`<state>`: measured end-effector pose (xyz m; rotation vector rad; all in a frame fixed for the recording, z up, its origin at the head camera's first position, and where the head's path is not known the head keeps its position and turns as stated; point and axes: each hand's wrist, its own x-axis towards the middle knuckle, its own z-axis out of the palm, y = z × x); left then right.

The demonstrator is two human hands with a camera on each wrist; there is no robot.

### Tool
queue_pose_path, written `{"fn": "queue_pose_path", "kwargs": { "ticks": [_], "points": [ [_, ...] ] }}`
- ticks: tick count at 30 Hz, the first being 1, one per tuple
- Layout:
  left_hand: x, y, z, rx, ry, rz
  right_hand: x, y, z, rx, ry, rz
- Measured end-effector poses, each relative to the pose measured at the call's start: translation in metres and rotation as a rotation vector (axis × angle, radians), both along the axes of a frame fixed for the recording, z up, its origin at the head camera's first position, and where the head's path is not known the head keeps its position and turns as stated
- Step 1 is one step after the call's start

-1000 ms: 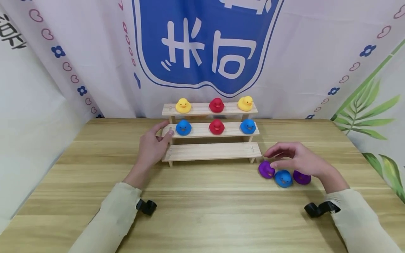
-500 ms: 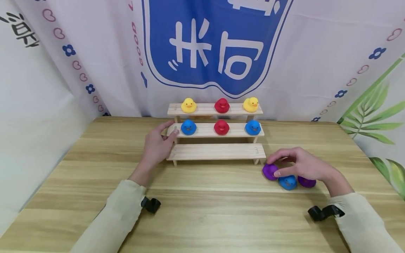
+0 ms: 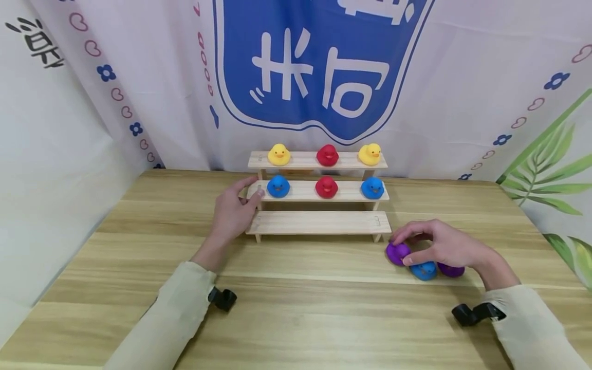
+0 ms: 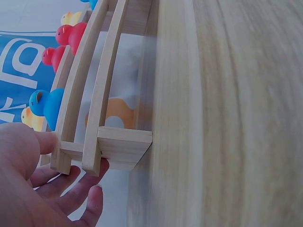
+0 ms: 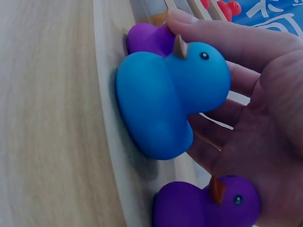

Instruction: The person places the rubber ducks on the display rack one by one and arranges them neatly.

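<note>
My left hand point(image 3: 233, 210) grips the left end of a three-step wooden display stand point(image 3: 319, 222). In the left wrist view, its thumb lies against the middle board and the other fingers curl around the board ends. At the stand's right front corner, my right hand point(image 3: 446, 246) pinches a purple rubber duck point(image 3: 396, 253) between thumb and fingers. That duck sits low, at table level. Close beside it, under the hand, are a blue rubber duck point(image 3: 424, 271) and a second purple duck point(image 3: 450, 270), which the hand partly covers.
On the top step stand a yellow duck point(image 3: 279, 154), a red duck point(image 3: 328, 155) and another yellow duck point(image 3: 370, 154). The middle step bears a blue duck point(image 3: 278, 186), a red duck point(image 3: 326, 187) and a blue duck point(image 3: 372, 188). A printed curtain point(image 3: 176, 103) hangs behind the wooden table point(image 3: 296, 313).
My right hand has come down onto the nearest purple duck and closed its thumb and fingers on it. The left hand keeps its hold on the stand. The head view has shifted slightly.
</note>
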<state>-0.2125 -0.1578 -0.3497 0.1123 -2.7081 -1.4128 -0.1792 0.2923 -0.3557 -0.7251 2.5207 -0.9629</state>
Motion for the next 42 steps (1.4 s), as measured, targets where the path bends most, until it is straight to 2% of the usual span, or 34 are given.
{"fn": "queue_pose_path", "kwargs": {
  "ticks": [6, 13, 22, 42],
  "points": [
    [0.000, 0.000, 0.001, 0.006, -0.001, -0.007, 0.001, 0.000, 0.000, -0.005, -0.003, -0.007],
    [0.000, 0.000, 0.000, 0.001, 0.005, -0.002, 0.000, -0.001, 0.000, -0.003, 0.030, -0.029],
    [0.000, 0.000, 0.000, 0.010, 0.014, -0.002, 0.001, -0.003, 0.004, -0.076, 0.083, -0.043],
    [0.000, -0.001, -0.001, -0.009, 0.030, -0.008, 0.004, -0.006, 0.017, -0.198, 0.069, -0.018]
  ]
}}
